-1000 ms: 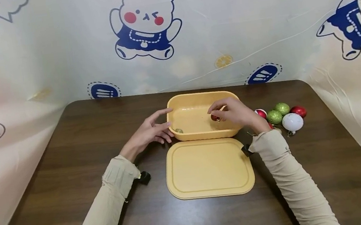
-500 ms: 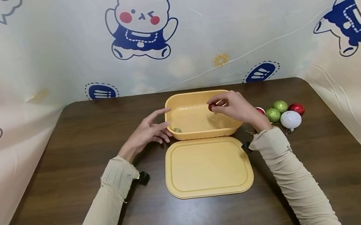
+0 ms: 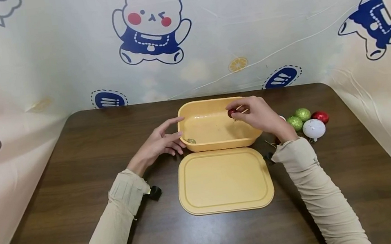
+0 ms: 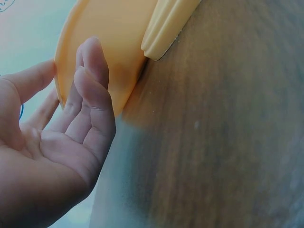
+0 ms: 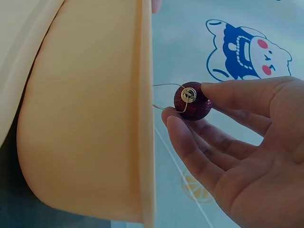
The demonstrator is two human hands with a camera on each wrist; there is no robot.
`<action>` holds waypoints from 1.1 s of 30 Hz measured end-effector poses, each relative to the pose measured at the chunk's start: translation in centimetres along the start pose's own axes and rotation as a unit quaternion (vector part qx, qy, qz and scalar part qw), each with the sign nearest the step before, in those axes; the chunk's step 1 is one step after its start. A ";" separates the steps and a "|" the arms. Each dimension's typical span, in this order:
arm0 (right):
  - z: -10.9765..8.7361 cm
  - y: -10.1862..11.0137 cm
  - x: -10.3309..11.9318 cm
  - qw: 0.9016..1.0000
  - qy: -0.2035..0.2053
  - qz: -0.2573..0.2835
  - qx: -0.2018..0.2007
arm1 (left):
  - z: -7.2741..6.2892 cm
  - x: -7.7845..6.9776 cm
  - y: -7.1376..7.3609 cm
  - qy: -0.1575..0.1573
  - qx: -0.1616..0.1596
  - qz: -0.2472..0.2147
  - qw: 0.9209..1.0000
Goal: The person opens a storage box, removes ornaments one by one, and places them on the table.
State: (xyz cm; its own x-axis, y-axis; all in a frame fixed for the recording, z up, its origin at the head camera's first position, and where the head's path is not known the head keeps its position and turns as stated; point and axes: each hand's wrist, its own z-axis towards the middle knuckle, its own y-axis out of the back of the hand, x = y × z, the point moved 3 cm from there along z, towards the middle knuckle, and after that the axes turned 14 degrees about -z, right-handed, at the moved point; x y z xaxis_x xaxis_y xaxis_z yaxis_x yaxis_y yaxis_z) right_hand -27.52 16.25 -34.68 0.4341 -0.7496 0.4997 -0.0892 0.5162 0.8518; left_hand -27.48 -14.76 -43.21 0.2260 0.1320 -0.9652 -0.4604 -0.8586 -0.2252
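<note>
Between thumb and fingers, my right hand (image 3: 259, 115) pinches a small dark red glitter Christmas bauble (image 3: 232, 112) above the right part of a yellow plastic box (image 3: 221, 145). In the right wrist view, the bauble (image 5: 202, 108) shows a gold cap and a wire hook, higher than the box rim (image 5: 147, 118). My left hand (image 3: 158, 145) rests against the box's left end, its fingers loosely extended; in the left wrist view, one fingertip touches the rim. A small gold-green bauble (image 3: 191, 141) lies inside the box's front left corner.
A yellow lid (image 3: 225, 180) lies flat in front of the box. Right of the box sit two green glitter baubles (image 3: 303, 114), a red bauble (image 3: 320, 117) and a white bauble (image 3: 314, 129). More are partly hidden behind my right wrist. A printed cloth hangs behind the table.
My right hand has risen from inside the box with the dark red bauble, moving up and slightly toward the back. My left hand stays against the box.
</note>
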 end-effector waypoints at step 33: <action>-3.1 4.0 -2.5 0.994 -0.055 -0.040 -0.085 | -0.1 0.1 0.1 0.000 0.002 -0.005 1.000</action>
State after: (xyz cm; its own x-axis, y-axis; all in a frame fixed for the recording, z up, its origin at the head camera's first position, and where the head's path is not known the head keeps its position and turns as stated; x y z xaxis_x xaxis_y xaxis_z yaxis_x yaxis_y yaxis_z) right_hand -26.16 21.43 -33.05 0.3322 -0.8270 0.4536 0.0986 0.5087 0.8553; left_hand -27.41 -14.88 -43.30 0.2310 0.1409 -0.9627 -0.4617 -0.8551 -0.2360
